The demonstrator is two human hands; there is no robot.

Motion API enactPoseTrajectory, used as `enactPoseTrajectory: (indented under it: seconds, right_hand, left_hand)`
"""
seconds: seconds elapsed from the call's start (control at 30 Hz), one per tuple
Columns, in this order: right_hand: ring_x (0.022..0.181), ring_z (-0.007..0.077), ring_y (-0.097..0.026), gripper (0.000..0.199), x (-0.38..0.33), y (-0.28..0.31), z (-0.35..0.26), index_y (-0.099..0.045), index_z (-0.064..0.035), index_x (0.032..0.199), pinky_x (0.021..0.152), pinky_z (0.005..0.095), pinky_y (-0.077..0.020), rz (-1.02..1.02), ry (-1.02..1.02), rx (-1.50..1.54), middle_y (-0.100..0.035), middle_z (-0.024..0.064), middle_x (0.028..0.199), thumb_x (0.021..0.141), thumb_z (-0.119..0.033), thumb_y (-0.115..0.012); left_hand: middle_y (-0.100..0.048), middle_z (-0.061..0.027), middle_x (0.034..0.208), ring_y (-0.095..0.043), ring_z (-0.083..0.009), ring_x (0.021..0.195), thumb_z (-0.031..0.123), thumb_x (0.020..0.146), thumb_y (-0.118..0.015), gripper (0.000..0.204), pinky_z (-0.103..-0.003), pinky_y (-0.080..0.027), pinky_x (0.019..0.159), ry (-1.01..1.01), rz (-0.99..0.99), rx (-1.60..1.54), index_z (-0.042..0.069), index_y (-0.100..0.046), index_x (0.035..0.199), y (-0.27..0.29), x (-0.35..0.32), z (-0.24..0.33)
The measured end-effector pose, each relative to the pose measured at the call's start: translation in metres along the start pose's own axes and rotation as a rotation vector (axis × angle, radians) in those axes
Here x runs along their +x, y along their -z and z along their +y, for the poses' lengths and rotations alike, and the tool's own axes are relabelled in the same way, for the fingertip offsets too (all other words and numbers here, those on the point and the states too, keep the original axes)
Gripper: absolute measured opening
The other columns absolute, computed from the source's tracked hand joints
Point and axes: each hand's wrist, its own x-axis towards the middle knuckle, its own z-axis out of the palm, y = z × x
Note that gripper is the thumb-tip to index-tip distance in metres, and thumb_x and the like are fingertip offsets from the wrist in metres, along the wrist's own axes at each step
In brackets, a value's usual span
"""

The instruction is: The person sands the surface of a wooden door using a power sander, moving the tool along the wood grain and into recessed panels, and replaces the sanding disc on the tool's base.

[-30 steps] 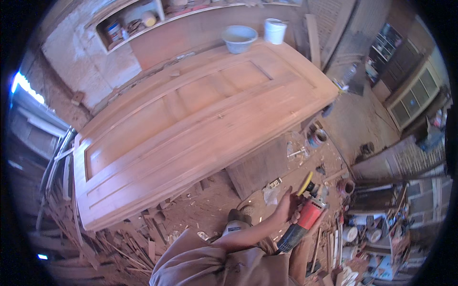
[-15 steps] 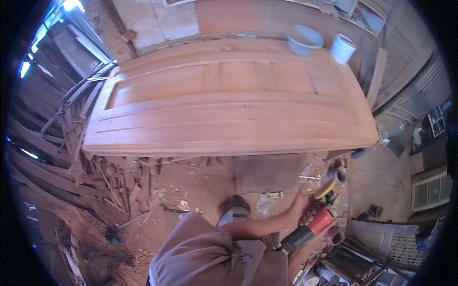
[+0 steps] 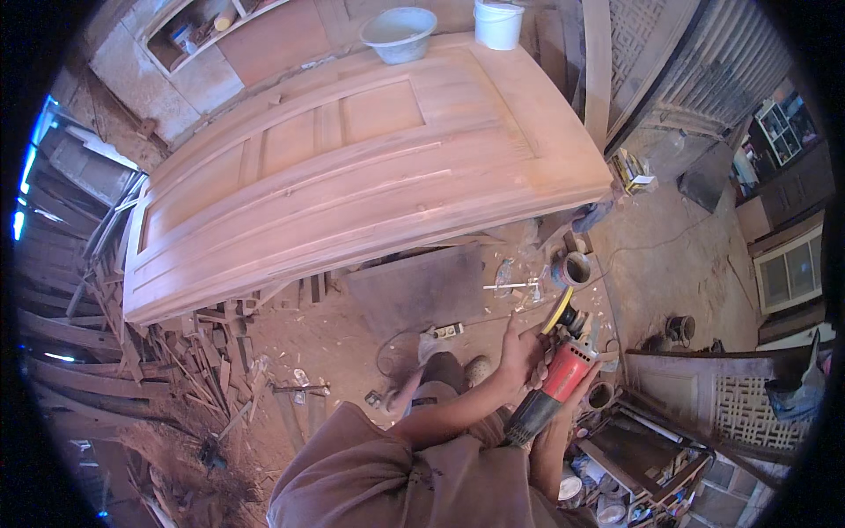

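In my right hand (image 3: 591, 384) is a red and black angle grinder (image 3: 565, 371), held at a slant with its head pointing up and away. The fingers wrap round its body from below. A round yellow pad (image 3: 558, 310) is fitted on the grinder's head and faces left. My left hand (image 3: 523, 354) is at this pad, its thumb up and its other fingers closed toward the pad's lower edge, partly hidden. Beyond both hands lies a large panelled wooden door (image 3: 352, 194), flat and raised above the floor, apart from the grinder.
On the door's far end stand a grey basin (image 3: 400, 37) and a white bucket (image 3: 498, 25). Wood scraps (image 3: 224, 352) are heaped at left. A power strip (image 3: 448, 331), cord and shavings lie on the floor. Cans (image 3: 576, 267) and a cluttered frame (image 3: 642, 475) are at right.
My view has turned to the right, so the door appears farther left and tilted. The grinder remains in my hands and sits slightly farther left and higher in the picture.
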Motion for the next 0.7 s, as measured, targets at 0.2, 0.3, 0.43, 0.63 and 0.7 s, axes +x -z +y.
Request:
enactPoseTrajectory:
  seconds: [0.2, 0.3, 0.43, 0.63, 0.7]
  right_hand:
    - [0.06, 0.0204, -0.061, 0.082, 0.03, 0.019, -0.047, -0.056, -0.0038, 0.118, 0.049, 0.0332, -0.0531, 0.116, 0.021, -0.001, -0.064, 0.0103, 0.082, 0.091, -0.075, -0.026]
    - [0.059, 0.0197, -0.061, 0.082, 0.049, 0.001, -0.068, -0.055, -0.0039, 0.119, 0.049, 0.0313, -0.053, 0.082, 0.003, -0.006, -0.064, 0.0099, 0.082, 0.091, -0.075, -0.026]
    - [0.058, 0.0198, -0.06, 0.083, 0.091, 0.009, -0.092, -0.055, -0.0041, 0.119, 0.048, 0.0325, -0.0527, 0.085, -0.02, -0.016, -0.063, 0.0093, 0.081, 0.09, -0.077, -0.027]
    - [0.056, 0.0217, -0.059, 0.087, 0.183, 0.003, -0.127, -0.054, -0.0042, 0.117, 0.046, 0.0349, -0.0515, -0.018, -0.091, -0.041, -0.062, 0.0097, 0.08, 0.087, -0.081, -0.027]
    - [0.056, 0.0226, -0.059, 0.087, 0.214, 0.003, -0.14, -0.054, -0.0042, 0.117, 0.045, 0.0354, -0.0509, -0.089, -0.16, -0.051, -0.062, 0.0099, 0.08, 0.086, -0.081, -0.028]
  left_hand:
    - [-0.052, -0.0078, 0.078, -0.05, -0.0201, 0.05, 0.082, 0.086, -0.022, 0.087, -0.03, -0.045, 0.036, -0.079, 0.156, 0.013, 0.002, -0.054, 0.103, -0.018, 0.059, -0.025]
    - [-0.053, -0.0077, 0.069, -0.044, -0.0205, 0.037, 0.083, 0.085, -0.022, 0.085, -0.03, -0.041, 0.03, -0.095, 0.277, -0.153, 0.005, -0.054, 0.097, -0.03, 0.092, -0.022]
    - [-0.053, -0.0071, 0.075, -0.05, -0.0208, 0.049, 0.081, 0.085, -0.028, 0.082, -0.033, -0.048, 0.043, -0.109, 0.134, -0.094, 0.005, -0.054, 0.097, -0.033, 0.119, -0.008]
    - [-0.053, -0.0069, 0.079, -0.052, -0.0197, 0.056, 0.081, 0.084, -0.033, 0.079, -0.032, -0.049, 0.043, -0.181, 0.163, -0.067, 0.006, -0.054, 0.095, -0.023, 0.208, 0.032]
    - [-0.053, -0.0072, 0.078, -0.052, -0.0197, 0.054, 0.08, 0.085, -0.033, 0.078, -0.032, -0.049, 0.039, -0.194, 0.189, -0.037, 0.006, -0.053, 0.094, -0.022, 0.239, 0.047]
